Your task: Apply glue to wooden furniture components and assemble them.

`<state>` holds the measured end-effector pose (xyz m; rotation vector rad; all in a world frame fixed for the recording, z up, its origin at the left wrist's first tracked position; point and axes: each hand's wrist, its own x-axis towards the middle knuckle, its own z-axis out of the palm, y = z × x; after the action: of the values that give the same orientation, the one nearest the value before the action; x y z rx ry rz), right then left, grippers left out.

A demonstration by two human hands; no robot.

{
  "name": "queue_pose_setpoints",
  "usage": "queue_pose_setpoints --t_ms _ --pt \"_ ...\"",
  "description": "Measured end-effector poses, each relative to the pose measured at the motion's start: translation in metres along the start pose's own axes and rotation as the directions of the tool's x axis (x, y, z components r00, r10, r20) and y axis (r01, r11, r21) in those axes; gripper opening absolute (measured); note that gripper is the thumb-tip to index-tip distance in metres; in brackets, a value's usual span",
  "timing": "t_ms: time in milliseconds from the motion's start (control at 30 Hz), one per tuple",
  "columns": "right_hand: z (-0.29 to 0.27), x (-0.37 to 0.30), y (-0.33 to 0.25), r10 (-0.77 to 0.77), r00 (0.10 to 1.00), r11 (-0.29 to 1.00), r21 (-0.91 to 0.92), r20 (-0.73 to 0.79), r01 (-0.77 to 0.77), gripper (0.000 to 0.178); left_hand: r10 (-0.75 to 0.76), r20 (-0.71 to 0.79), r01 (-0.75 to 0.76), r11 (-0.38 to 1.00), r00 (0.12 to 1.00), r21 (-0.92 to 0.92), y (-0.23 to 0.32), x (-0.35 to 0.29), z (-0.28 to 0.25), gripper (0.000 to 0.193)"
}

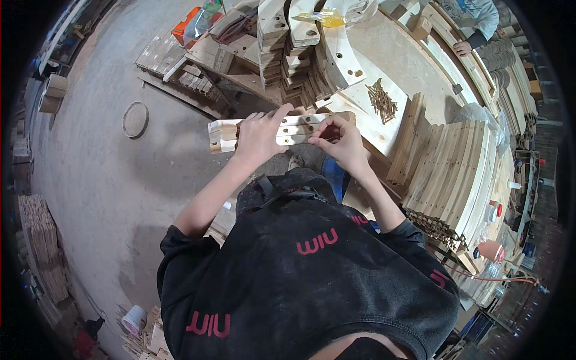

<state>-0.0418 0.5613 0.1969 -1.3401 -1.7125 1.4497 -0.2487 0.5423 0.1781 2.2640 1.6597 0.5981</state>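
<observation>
My left hand (258,138) is wrapped round a group of pale wooden bars (223,135) laid side by side, its thumb stretched along their top. Dark round holes dot the upper faces of the bars. Close to the right part of the bars is my right hand (343,145), thumb and forefinger pinched together by a hole. Whatever sits between those fingertips is too small to make out. On the board to the right lies a loose pile of brass-coloured screws (382,101).
Stacks of curved wooden parts (300,42) rise beyond my hands, a yellow-filled plastic bag (331,19) on top. At right stands a row of wooden slats (450,165). Another person's hand (462,48) rests on a frame at far right. A round disc (135,119) lies on the floor.
</observation>
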Motion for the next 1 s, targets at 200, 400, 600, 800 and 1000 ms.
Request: queue_pose_setpoints --t_ms 200,400,600,800,1000 --pt "0.002 0.002 -0.003 -0.146 0.982 0.909 -0.407 -0.12 0.085 0.029 0.03 -0.044 -0.031 0.999 0.999 -0.02 0.0 -0.001 0.002 0.074" --pt "0.003 0.003 -0.012 -0.089 0.989 0.885 -0.465 -0.119 0.024 0.027 0.03 -0.049 -0.031 0.999 0.998 -0.012 0.004 0.0 0.0 0.073" --pt "-0.006 0.016 -0.003 -0.133 0.989 0.878 -0.471 -0.059 0.09 0.022 0.013 -0.046 -0.013 1.0 0.999 -0.002 0.002 0.002 0.004 0.074" --pt "-0.076 0.058 0.021 -0.286 0.825 0.816 -0.576 -0.488 -0.058 0.023 -0.054 -0.002 0.054 0.998 0.999 0.015 0.002 0.0 0.002 0.078" --pt "-0.115 0.09 0.119 -0.236 0.839 0.67 -0.707 -0.491 -0.226 0.032 -0.059 0.01 0.058 0.998 0.998 0.027 -0.001 -0.001 0.006 0.079"
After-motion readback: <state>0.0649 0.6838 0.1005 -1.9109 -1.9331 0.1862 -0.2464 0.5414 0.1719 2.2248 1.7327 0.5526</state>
